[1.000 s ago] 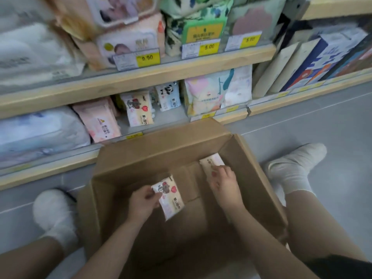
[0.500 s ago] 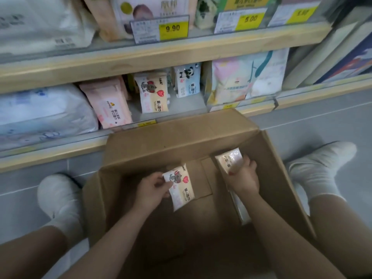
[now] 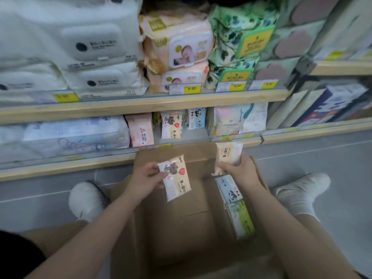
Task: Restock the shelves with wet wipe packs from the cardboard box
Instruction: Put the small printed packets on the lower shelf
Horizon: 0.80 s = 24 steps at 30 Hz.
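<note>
Wet wipe packs being lifted out of the cardboard box (image 3: 175, 234) at lower centre, one in each hand. Judging progress: seemingly late in the job, with the box floor mostly bare and only two packs visibly left, a panda pack (image 3: 229, 189) and a green pack (image 3: 242, 220) leaning against the box's right wall. Already standing on the bottom shelf (image 3: 80, 168), centre frame: a matching bear pack on the shelf (image 3: 171, 124), with open room just beside it. Still to be done: shelving the two packs in hand, then the two remaining.

Left hand (image 3: 146, 179) gripping the bear pack (image 3: 177, 178) by its upper left corner, thumb on the front, the rest of the pack hanging down and to the right over the box. Right hand (image 3: 239, 170) curling its grip round the lower part of the cream pack (image 3: 228, 153), the top standing up past the fingers, right at the box's far edge, near the shelf front.
</note>
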Motion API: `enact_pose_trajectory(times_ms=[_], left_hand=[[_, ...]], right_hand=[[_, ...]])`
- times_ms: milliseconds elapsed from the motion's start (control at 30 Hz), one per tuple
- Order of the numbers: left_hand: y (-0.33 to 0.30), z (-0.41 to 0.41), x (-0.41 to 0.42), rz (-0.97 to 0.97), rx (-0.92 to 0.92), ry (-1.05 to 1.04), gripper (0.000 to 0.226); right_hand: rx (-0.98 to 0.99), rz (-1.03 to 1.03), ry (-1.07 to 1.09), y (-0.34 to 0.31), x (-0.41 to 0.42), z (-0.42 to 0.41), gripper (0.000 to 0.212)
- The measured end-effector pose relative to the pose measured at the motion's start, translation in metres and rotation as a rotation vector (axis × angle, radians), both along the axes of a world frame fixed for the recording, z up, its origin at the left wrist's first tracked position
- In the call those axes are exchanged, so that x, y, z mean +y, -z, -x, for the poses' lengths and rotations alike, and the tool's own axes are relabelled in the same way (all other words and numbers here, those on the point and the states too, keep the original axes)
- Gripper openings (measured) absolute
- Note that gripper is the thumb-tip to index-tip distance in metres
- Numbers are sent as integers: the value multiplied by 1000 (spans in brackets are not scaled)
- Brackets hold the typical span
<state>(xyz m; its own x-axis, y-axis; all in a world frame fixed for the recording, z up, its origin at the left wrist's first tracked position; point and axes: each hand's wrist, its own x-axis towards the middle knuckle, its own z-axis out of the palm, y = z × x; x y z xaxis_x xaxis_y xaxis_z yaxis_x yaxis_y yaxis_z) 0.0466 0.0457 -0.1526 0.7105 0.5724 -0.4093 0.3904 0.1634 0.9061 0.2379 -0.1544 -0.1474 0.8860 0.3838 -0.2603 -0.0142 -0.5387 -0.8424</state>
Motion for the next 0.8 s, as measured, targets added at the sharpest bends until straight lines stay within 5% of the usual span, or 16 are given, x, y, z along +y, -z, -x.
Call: enact_pose_trajectory(times_ms=[467, 800], left_hand=[[-13, 16, 82, -40, -3, -206, 7], [24, 4, 92, 73, -21, -163, 12]], right_hand=[[-78, -65, -135, -5, 119, -3, 12], [-18, -63, -86, 37, 197, -23, 18]])
